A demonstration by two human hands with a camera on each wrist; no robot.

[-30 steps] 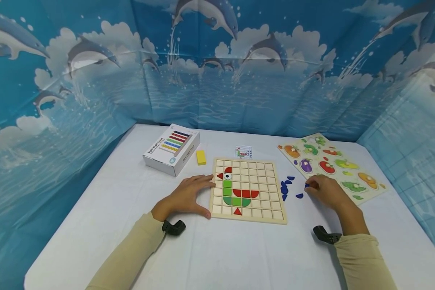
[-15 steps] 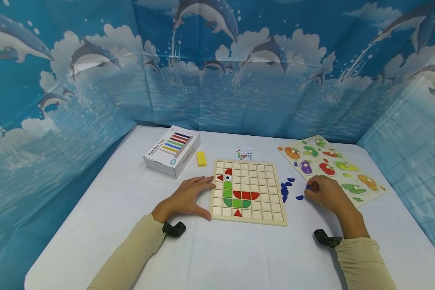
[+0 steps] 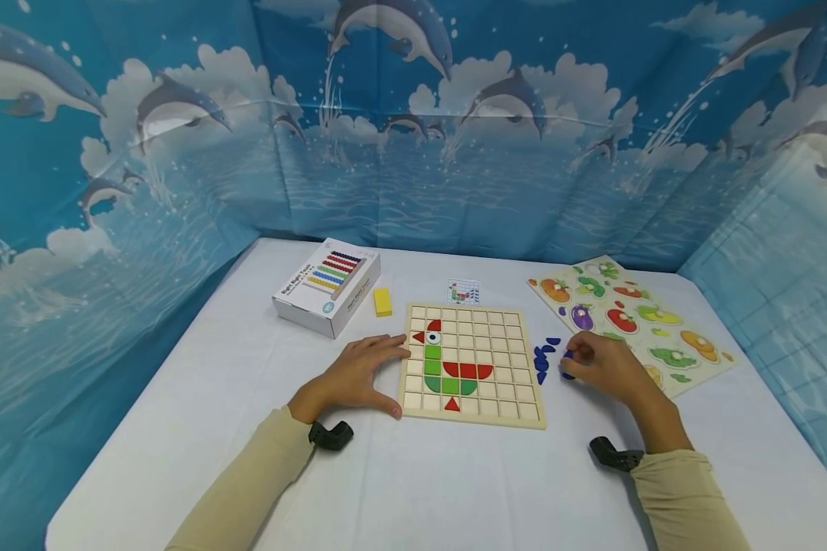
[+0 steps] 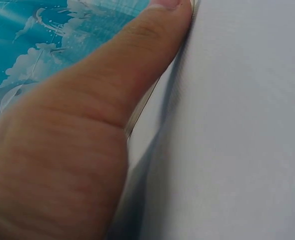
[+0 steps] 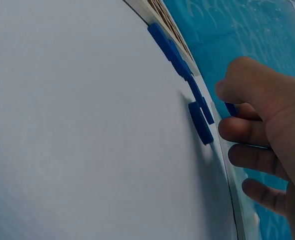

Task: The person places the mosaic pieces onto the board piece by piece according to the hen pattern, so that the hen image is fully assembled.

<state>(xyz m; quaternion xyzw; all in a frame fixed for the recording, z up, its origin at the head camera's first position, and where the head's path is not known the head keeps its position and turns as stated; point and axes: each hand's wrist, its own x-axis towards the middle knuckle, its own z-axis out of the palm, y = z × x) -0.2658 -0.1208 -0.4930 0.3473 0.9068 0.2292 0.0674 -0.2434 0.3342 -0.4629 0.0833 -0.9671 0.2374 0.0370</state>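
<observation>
One blue piece point(image 5: 231, 109), small, pinched between thumb and index finger of the right hand point(image 3: 606, 366), off to the right of the grid board point(image 3: 465, 340). Other fingers of that hand loosely bent. Loose blue pieces point(image 3: 540, 363) bunched just beside the board's right edge, between it and the right hand; some touch one another.

Left hand point(image 3: 358, 377) at the board's left edge: fingers extended, thumb spread toward the near left corner, grasping nothing. Fingertips meet the rim; cannot tell how hard they press. Board lies flat between the two hands.

On the board, left half: eye tile point(image 3: 433, 337) toward the far left corner, green tiles point(image 3: 432, 367) nearer, red tiles point(image 3: 468, 370) in a row right of these, red triangle point(image 3: 451, 404) by the near edge.

Beyond the board's far edge, a small picture card point(image 3: 463, 291). Past its far left corner, a yellow block point(image 3: 382, 302), then a white box point(image 3: 327, 287). Right of the board, behind the right hand, a vegetable puzzle point(image 3: 645, 337). Farthest from the board, a dolphin-print curtain point(image 3: 400, 191).
</observation>
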